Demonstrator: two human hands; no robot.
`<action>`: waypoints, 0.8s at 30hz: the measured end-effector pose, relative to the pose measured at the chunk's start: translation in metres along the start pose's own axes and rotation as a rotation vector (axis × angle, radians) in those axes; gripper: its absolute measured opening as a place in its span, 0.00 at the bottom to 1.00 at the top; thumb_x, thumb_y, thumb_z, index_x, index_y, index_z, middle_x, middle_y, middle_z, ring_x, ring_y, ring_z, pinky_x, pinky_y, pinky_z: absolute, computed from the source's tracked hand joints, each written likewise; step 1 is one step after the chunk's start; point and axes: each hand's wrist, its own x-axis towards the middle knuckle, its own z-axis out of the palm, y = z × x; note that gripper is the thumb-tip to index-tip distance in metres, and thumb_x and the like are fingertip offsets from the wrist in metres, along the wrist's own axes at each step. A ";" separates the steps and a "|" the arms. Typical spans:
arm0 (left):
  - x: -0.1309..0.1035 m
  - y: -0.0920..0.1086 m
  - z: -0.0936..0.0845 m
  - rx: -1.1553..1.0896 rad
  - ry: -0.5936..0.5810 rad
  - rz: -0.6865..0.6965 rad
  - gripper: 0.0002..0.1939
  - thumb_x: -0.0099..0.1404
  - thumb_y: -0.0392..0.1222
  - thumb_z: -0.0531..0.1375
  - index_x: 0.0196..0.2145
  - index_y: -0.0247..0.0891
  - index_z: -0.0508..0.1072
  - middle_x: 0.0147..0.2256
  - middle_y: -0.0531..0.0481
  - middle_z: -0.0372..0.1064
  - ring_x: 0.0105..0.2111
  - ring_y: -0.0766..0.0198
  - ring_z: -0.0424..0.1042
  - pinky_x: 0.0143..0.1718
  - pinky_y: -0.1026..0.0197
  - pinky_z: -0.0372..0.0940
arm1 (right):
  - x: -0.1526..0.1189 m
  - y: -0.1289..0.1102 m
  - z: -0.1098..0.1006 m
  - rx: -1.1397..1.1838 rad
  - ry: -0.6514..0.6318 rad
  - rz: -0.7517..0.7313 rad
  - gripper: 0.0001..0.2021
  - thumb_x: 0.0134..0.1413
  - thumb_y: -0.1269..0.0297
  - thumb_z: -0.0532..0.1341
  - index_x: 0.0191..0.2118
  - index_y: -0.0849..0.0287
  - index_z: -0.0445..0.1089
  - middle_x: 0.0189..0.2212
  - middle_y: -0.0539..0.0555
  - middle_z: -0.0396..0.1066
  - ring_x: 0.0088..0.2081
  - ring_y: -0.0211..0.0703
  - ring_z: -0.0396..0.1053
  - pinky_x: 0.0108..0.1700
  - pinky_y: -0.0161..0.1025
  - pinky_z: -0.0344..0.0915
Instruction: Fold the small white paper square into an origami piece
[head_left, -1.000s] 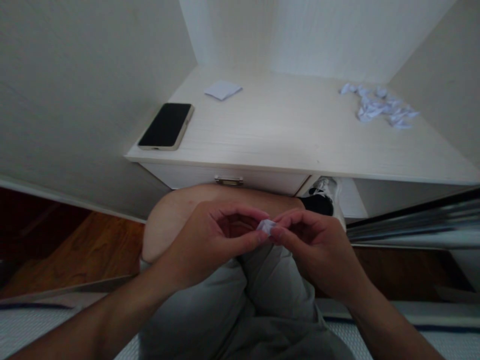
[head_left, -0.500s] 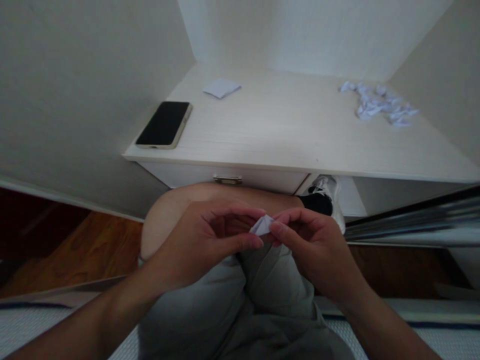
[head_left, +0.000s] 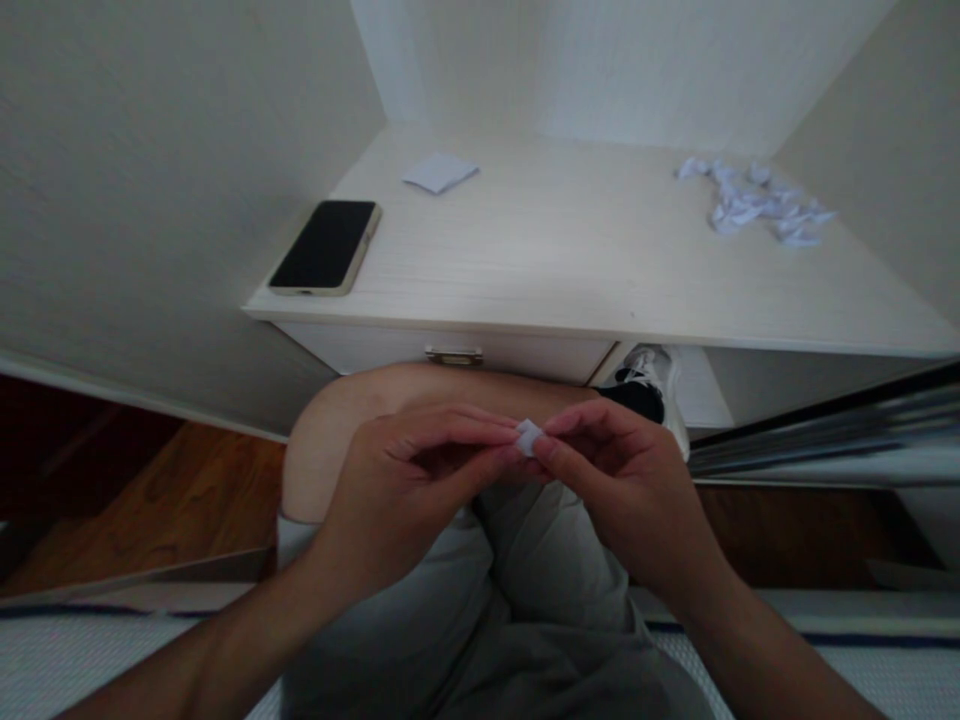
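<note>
A small folded piece of white paper (head_left: 528, 437) is pinched between my two hands, above my lap. My left hand (head_left: 427, 480) is closed on its left side, thumb and fingertips pressed together. From the other side, the thumb and index finger of my right hand (head_left: 622, 480) grip it. Much of the paper is hidden by the fingertips. On the white desk (head_left: 525, 270) ahead lies a flat folded paper square (head_left: 441, 173). Several small folded or crumpled white paper pieces (head_left: 757, 200) are heaped at the desk's right side.
A phone (head_left: 328, 247) lies at the desk's left front corner. Below the desktop is a drawer with a metal handle (head_left: 454, 356). My crossed leg (head_left: 352, 430) is under my hands, its shoe (head_left: 664, 385) beside the open compartment. Walls flank the desk.
My left thumb and fingers have closed together on the paper, and less of it shows. It looks smaller and more compact. The things on the desk stay in place.
</note>
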 end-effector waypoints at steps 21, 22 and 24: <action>0.006 -0.005 -0.002 -0.414 -0.031 -0.521 0.05 0.62 0.38 0.76 0.37 0.43 0.88 0.37 0.48 0.86 0.36 0.57 0.86 0.43 0.59 0.81 | 0.015 0.002 -0.002 0.042 -0.026 0.150 0.15 0.45 0.59 0.82 0.34 0.57 0.80 0.29 0.50 0.82 0.30 0.40 0.80 0.36 0.36 0.78; 0.007 -0.005 -0.003 -0.422 -0.044 -0.522 0.06 0.61 0.38 0.76 0.38 0.43 0.88 0.37 0.48 0.86 0.37 0.56 0.86 0.44 0.59 0.81 | 0.016 0.002 -0.003 0.048 -0.029 0.160 0.14 0.45 0.60 0.82 0.34 0.57 0.80 0.29 0.50 0.82 0.30 0.39 0.79 0.36 0.35 0.78; 0.008 -0.007 -0.004 -0.415 -0.071 -0.515 0.08 0.61 0.39 0.76 0.39 0.44 0.88 0.39 0.48 0.87 0.39 0.56 0.86 0.45 0.58 0.81 | 0.019 0.002 -0.004 0.056 -0.039 0.179 0.13 0.46 0.62 0.81 0.34 0.58 0.80 0.28 0.50 0.82 0.29 0.38 0.79 0.35 0.33 0.77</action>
